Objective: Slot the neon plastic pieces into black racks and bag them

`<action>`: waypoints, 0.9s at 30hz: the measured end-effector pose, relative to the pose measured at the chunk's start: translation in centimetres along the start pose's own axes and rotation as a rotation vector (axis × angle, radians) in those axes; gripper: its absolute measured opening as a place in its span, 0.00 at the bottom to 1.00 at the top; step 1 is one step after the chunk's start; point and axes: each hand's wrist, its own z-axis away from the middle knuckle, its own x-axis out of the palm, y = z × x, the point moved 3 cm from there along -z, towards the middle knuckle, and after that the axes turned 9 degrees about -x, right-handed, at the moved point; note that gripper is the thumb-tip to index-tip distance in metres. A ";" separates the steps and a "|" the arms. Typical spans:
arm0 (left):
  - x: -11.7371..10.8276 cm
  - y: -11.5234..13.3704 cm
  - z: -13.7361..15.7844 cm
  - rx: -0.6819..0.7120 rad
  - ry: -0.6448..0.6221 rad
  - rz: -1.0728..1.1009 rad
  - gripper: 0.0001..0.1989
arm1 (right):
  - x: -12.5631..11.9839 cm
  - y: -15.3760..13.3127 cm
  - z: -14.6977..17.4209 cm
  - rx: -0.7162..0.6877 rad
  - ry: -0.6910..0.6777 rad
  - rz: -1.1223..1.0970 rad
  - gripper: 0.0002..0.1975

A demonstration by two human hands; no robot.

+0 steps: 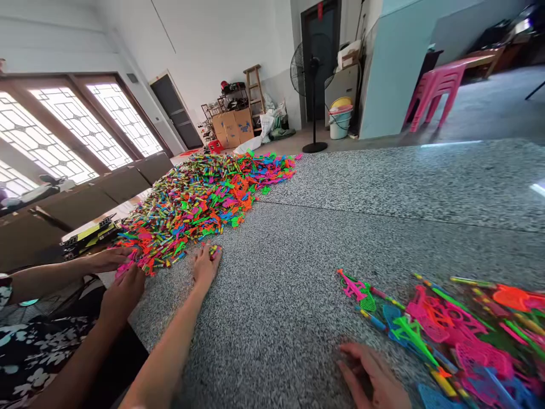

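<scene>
My left hand (pixel 205 266) reaches to the near edge of a big heap of small bright plastic pieces (pixel 208 196). Its fingers are curled over a few short striped tubes (pixel 215 251) at the granite surface. Low in the view, my right hand (pixel 372 378) has thumb and fingers apart, and I see nothing between them. Just right of it lies a looser pile of pink, green, blue and orange plastic toy parts (pixel 451 324) with long striped sticks. A pink toy piece (pixel 352 286) lies at that pile's left end.
At the left, a co-worker's hands (pixel 123 284) handle a pink piece by the heap. The speckled granite table (pixel 298 238) stretches right and back. Beyond stand a fan (pixel 314 96), a bucket (pixel 339 122), pink stools (pixel 440 91) and cardboard (pixel 232 128).
</scene>
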 end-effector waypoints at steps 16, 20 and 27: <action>-3.0 11.0 36.9 0.722 -0.310 0.505 0.34 | -1.2 -5.3 -0.9 -0.148 -0.167 0.133 0.22; -3.5 10.0 34.9 0.626 -0.212 0.535 0.29 | -1.0 -5.7 -0.4 -0.233 -0.200 0.189 0.29; -6.3 1.9 24.2 0.074 -0.086 0.280 0.24 | 0.5 -6.9 0.4 -0.323 -0.338 0.340 0.40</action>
